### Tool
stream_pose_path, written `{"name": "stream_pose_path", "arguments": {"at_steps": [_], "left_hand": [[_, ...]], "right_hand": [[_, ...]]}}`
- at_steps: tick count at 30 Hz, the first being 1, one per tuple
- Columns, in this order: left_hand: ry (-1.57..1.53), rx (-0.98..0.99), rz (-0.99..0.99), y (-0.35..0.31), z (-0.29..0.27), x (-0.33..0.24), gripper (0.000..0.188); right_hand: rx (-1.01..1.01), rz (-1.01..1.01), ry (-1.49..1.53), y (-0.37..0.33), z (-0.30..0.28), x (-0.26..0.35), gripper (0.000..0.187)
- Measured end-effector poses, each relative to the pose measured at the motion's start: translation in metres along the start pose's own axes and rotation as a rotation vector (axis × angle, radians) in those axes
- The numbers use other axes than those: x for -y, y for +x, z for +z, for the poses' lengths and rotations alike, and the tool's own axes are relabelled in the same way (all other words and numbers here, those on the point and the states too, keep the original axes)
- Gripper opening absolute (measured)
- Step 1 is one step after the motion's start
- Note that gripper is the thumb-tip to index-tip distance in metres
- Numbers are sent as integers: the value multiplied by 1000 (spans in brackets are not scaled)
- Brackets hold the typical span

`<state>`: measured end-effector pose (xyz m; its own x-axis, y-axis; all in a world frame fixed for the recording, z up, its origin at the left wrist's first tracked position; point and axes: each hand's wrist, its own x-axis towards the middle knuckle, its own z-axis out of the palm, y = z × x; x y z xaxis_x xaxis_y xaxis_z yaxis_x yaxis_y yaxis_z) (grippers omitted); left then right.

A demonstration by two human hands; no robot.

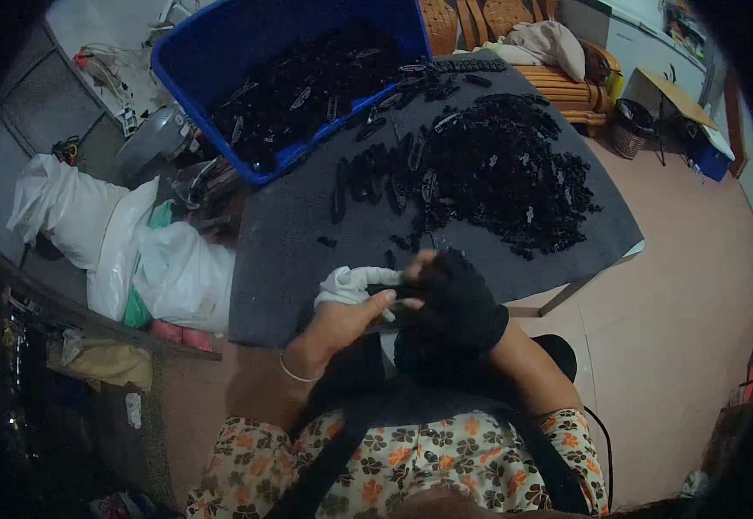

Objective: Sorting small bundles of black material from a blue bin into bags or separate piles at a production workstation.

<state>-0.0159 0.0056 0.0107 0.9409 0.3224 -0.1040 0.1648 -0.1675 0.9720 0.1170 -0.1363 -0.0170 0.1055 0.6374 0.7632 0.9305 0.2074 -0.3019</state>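
Note:
My left hand, its fingers wrapped in a white covering, is closed near the table's front edge. My right hand, in a black glove with bare fingertips, meets it from the right. Between their fingertips is a small dark piece, mostly hidden by the fingers, so its exact kind cannot be made out. Just beyond my hands, a heap of small black pieces covers the right part of the dark grey tabletop. Longer, narrow black pieces lie left of the heap.
A large blue bin full of black pieces stands at the table's far left. White sacks lean beside the table's left side. Farther off are a wooden seat, a wastebasket and a cardboard flap.

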Motion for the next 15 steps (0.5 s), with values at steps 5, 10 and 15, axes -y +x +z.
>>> {"name": "stream_pose_path", "arguments": {"at_steps": [5,10,15], "left_hand": [[189,-33,181,-7,12,-5,22],[298,207,102,0,-1,-23,24],[790,-48,417,54,-27,-21,34]], "right_hand": [[231,577,432,2,-14,5,23],[505,509,408,7,-29,1,28],[354,438,270,1,-25,-24,30]]}}
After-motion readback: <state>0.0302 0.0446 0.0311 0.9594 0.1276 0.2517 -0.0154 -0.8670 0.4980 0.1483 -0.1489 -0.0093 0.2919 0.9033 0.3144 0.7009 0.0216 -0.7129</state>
